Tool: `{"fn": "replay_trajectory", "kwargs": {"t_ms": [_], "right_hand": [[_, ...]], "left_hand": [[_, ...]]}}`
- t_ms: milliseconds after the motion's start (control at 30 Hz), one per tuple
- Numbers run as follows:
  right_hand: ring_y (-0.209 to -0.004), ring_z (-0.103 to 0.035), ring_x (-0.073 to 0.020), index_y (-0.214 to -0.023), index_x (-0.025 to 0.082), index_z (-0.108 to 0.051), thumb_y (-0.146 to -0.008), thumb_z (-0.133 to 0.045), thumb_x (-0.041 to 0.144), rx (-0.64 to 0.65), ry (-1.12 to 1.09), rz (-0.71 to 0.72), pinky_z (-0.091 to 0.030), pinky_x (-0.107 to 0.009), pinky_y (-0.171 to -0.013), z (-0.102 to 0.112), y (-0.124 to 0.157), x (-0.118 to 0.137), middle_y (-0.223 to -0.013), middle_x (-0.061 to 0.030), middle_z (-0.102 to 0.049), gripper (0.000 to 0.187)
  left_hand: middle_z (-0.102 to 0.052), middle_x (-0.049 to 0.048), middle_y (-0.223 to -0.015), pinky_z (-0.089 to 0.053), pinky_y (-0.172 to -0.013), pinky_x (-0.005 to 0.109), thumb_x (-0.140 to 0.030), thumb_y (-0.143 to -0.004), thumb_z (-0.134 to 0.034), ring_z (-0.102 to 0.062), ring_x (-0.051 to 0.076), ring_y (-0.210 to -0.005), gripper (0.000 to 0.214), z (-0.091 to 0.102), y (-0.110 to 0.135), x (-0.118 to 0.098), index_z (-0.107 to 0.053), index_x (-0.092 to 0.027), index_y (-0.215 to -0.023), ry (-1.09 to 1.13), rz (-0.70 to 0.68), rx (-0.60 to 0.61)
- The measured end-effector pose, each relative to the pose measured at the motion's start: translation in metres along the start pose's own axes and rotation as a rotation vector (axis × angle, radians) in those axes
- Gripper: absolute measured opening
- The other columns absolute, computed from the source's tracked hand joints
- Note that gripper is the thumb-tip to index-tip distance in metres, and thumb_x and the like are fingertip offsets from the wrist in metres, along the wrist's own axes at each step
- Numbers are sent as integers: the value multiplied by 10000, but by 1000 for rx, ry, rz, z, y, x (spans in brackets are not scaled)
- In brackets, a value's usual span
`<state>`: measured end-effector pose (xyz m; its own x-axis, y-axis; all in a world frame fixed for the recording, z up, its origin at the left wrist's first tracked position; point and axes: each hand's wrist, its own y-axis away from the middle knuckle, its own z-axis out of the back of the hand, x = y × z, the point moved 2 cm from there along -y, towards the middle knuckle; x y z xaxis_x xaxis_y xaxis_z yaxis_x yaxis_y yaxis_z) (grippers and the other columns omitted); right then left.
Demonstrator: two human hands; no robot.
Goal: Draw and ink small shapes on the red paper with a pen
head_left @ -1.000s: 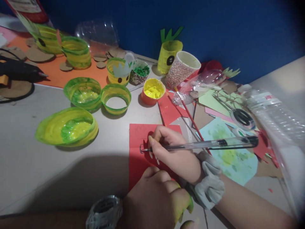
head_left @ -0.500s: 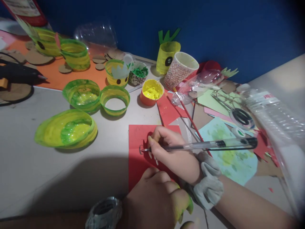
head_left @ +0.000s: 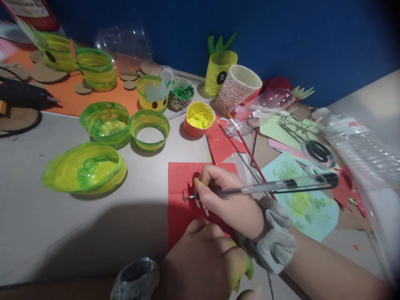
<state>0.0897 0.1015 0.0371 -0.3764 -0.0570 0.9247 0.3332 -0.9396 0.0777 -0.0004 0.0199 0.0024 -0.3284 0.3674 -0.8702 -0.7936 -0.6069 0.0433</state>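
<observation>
A clear-barrelled gel pen (head_left: 268, 186) with a black grip and cap end is pinched in my right hand (head_left: 223, 196). Its tip touches a sheet of red paper (head_left: 177, 221), beside a small dark outline drawn there. A grey scrunchie (head_left: 276, 237) circles my right wrist. My left hand (head_left: 200, 260), a watch (head_left: 136, 277) on its wrist, lies over the lower part of the red paper with curled fingers. Yellow-green paint marks those fingers, and their undersides are hidden.
Left of the paper stand painted green-yellow rings (head_left: 150, 130) and an oval cup (head_left: 84, 168). Behind are a pot of yellow paint (head_left: 200, 118) and a patterned paper cup (head_left: 239, 89). To the right lie a paintbrush (head_left: 250, 152), scissors (head_left: 317, 152) and a plastic bottle (head_left: 359, 141).
The outline at the pen tip has gained a little dark line. Both hands stay almost in place. The whole view has shifted slightly.
</observation>
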Motion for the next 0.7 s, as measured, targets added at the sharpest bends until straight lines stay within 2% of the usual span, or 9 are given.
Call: {"fn": "replay_trajectory", "kwargs": {"t_ms": [167, 500, 700], "right_hand": [[-581, -475, -43, -692, 152, -419, -903, -539, 186, -11, 2, 1, -396, -144, -526, 0, 0, 3, -639, 49, -527, 245], [-580, -470, -46, -713, 156, -430, -925, -536, 230, 0, -8, -16, -395, -149, -518, 0, 1, -1, -650, 48, -530, 248], [-575, -450, -55, -709, 159, -425, -922, -546, 236, 2, -8, -16, -385, -160, -511, -1, 1, -2, -646, 44, -513, 257]], "left_hand": [[-619, 2, -877, -356, -980, 416, -548, -873, -329, -497, 149, -925, 424, 0, 1, -3, -588, -219, -942, 1, -2, 43], [-613, 6, -862, -357, -966, 449, -568, -878, -337, -487, 162, -923, 428, -2, -2, -3, -574, -217, -940, -36, -3, 44], [-614, -19, -889, -350, -974, 416, -527, -812, -528, -478, 148, -933, 338, -4, 1, -2, -563, -226, -962, -44, -18, 23]]}}
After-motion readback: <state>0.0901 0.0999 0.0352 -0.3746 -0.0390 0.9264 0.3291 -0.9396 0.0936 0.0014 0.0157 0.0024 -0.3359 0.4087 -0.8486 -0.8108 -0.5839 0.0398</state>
